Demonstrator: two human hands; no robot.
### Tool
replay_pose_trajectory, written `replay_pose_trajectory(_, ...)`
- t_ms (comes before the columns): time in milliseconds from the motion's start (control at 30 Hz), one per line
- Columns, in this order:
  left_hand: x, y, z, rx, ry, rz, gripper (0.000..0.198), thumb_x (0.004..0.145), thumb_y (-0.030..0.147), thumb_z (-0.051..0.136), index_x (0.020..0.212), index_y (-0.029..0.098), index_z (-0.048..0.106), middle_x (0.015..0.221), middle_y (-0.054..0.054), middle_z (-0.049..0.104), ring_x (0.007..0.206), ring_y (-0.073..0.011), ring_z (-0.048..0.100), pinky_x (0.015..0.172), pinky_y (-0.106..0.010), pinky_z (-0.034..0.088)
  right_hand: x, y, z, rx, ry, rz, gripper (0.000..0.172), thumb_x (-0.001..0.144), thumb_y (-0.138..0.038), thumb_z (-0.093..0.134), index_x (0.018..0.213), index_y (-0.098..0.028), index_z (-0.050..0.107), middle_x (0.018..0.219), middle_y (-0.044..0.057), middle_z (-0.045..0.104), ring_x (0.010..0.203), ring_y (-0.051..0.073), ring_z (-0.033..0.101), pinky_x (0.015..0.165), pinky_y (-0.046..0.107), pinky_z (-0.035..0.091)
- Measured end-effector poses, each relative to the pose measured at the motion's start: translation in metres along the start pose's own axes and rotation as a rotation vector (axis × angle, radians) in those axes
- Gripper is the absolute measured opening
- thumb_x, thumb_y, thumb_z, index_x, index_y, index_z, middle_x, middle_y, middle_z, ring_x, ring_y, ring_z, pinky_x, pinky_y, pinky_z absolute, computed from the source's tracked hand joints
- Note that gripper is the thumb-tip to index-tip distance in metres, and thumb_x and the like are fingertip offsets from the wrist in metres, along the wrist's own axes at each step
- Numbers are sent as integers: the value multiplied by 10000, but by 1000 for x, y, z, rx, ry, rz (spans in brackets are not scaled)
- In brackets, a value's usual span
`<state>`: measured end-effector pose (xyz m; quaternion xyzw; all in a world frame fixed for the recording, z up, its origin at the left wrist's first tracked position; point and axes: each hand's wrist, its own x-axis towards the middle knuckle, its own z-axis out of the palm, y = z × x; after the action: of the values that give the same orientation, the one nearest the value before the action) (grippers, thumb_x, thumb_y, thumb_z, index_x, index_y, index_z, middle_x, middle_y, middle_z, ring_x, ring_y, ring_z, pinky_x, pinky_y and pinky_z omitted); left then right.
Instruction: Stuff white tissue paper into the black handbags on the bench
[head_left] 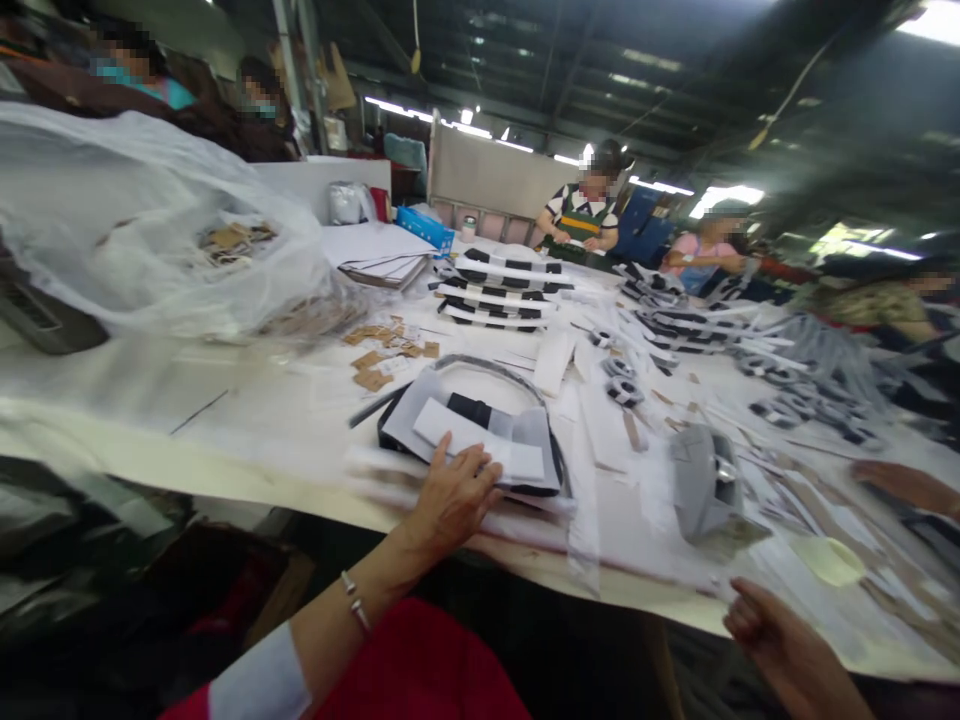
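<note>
A black handbag (555, 455) lies flat near the table's front edge, its curved handle (491, 362) pointing away from me. Over the bag are a sheet of thin white wrapping (409, 410) and a folded white paper strip (442, 425). My left hand (457, 495) rests on the strip's near edge with its fingers spread. Off to the right, beyond the table edge, my right hand (776, 630) is apart from the bag, its fingers curled in. Whether it pinches anything small is too blurred to tell. Nearest to it on the table is a grey device (705, 480) with a shiny part.
Small brown tags (375, 365) lie behind the bag. Wrapped black-and-white strips (502, 290) are stacked farther back, with wrapped rolls (622, 380) to their right. A clear plastic bag (150, 230) fills the left. Co-workers (581, 215) sit across the table.
</note>
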<state>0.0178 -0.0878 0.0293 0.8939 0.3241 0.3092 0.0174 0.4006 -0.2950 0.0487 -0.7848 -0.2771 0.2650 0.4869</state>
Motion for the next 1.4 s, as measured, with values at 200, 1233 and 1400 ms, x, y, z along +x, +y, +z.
replay_pose_trajectory(200,-1,1,0,0,-32,-32,195,956,309,555,1141,248,572,1175,-49,635,1198,-218,562,1174,-578,181,-16,-136,79,-135,-554,-149,412,730,-588,701,641,-197,605,559,-14,481,565,137,437,561,294,405)
replay_pose_trajectory(1233,-4,-5,4,3,-27,-5,273,977,225,460,1232,239,557,1163,-74,626,1300,-243,483,1182,-571,213,69,-229,308,-1505,-800,-801,493,569,-531,855,914,-225,682,862,52,722,838,270,674,720,339,461)
replay_pose_trajectory(1400,-4,-4,-1,-2,-49,-8,283,972,203,451,1230,244,559,1142,-75,620,1314,-245,474,1181,-563,226,64,-226,270,-1203,-474,-805,269,857,-319,638,1107,-223,636,1058,60,716,938,207,666,798,318,484)
